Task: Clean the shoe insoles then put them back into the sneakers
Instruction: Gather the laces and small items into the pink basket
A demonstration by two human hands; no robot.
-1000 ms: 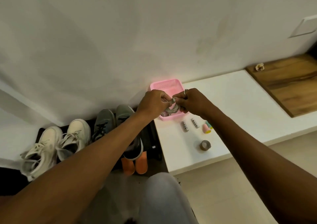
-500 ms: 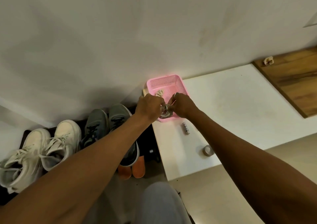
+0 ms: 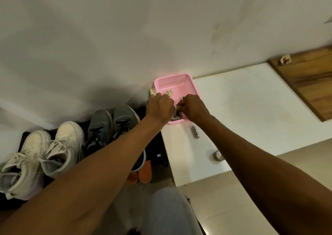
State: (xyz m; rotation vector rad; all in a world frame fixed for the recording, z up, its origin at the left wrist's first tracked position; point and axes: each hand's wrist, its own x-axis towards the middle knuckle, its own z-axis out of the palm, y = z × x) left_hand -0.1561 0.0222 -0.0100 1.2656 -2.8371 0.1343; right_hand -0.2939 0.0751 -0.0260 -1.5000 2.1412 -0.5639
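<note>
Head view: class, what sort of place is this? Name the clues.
Probably a home entryway: cream lace-up sneakers and grey lace-up sneakers lined on a dark rack, beside a white counter holding a pink plastic mesh basket.

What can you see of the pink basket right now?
The pink basket looks like plastic, rectangular, with fine mesh walls and floor and a solid rim. It sits upright at the left end of the white counter, against the wall. A small pale scrap lies at its far side. The left hand and right hand reach in, holding a crumpled grey cloth at its near edge.
</note>
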